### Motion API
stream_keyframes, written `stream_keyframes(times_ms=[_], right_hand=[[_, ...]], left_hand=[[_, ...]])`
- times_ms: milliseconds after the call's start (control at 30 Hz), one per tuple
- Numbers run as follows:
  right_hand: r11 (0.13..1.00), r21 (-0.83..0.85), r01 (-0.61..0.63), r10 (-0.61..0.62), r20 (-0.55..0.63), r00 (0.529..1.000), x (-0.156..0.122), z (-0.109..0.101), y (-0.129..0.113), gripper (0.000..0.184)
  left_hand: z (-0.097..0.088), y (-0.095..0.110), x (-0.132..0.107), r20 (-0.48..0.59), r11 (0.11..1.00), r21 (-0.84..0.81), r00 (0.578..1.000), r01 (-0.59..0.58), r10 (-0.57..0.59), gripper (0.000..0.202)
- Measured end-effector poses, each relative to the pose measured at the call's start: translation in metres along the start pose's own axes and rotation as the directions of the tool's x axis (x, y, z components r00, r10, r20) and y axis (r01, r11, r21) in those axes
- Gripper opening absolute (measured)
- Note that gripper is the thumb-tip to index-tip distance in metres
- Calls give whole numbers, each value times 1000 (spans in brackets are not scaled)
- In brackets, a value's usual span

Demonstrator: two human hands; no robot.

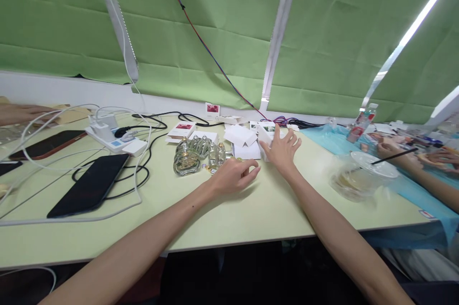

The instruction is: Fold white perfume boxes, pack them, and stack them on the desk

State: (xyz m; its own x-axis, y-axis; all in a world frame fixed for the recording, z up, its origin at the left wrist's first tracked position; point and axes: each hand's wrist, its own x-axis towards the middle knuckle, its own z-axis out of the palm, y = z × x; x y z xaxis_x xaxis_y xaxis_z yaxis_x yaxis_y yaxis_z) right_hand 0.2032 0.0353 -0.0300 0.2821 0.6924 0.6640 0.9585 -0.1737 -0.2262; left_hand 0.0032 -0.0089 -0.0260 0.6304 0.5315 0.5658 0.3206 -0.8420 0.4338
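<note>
My left hand (pixel 234 175) rests on the pale green table (pixel 251 214) with its fingers curled together, just right of a cluster of clear glass perfume bottles (pixel 195 153); whether it holds anything I cannot make out. My right hand (pixel 283 149) reaches further back with fingers spread, touching a small white box (pixel 266 137). Several more white cartons (pixel 241 136) lie around it, some open.
At left lie two dark phones (pixel 89 184), a white power strip (pixel 114 140) and tangled cables. To the right, another person's hands (pixel 389 151) work over a blue sheet (pixel 423 200) beside a clear plastic bowl (pixel 358 176) and a bottle (pixel 362 123). Green blinds hang behind.
</note>
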Motion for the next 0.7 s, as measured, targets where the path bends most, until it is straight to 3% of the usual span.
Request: stream_keyframes(times_ms=[233, 367, 500, 700], right_hand=[[951, 244, 189, -144, -189, 971, -4, -13, -18, 53], [760, 517, 394, -300, -259, 918, -9, -15, -29, 33], [625, 668, 403, -459, -102, 882, -15, -7, -33, 19], [630, 711, 312, -523, 92, 847, -21, -5, -37, 11]], left_hand=[[5, -5, -1, 4, 994, 74, 996, -84, 84, 31], [6, -4, -1, -1, 988, 100, 993, -118, 119, 31], [6, -2, -2, 13, 986, 103, 991, -134, 134, 36], [8, -2, -4, 52, 989, 100, 994, -104, 99, 42]])
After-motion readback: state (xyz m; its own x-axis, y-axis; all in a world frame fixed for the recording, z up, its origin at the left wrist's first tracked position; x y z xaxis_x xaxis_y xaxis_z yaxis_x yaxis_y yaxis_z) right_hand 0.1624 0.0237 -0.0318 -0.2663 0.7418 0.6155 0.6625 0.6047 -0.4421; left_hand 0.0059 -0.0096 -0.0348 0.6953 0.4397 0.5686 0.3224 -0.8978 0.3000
